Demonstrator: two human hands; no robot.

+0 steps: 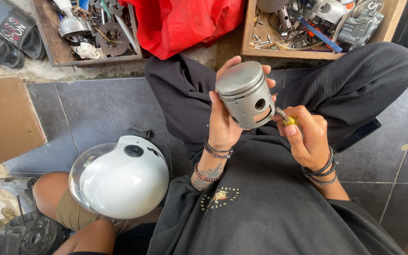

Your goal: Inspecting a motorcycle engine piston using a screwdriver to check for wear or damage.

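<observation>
My left hand [223, 118] holds a grey metal piston [245, 94] upright in front of my chest, crown tilted away, its side pin hole facing right. My right hand [308, 137] grips a small tool with a yellow handle [286, 119]; its metal tip touches the piston skirt just below the pin hole. Both wrists wear bead and cord bracelets. I sit cross-legged in black trousers and a black shirt on grey floor tiles.
A white helmet [119, 177] with a clear visor rests on another person's knee at lower left. Two wooden trays of metal parts [95, 28] [317, 23] flank a red cloth [185, 21] at the top. A brown board [3, 120] lies at left, and an engine part [29, 233] sits in the bottom left corner.
</observation>
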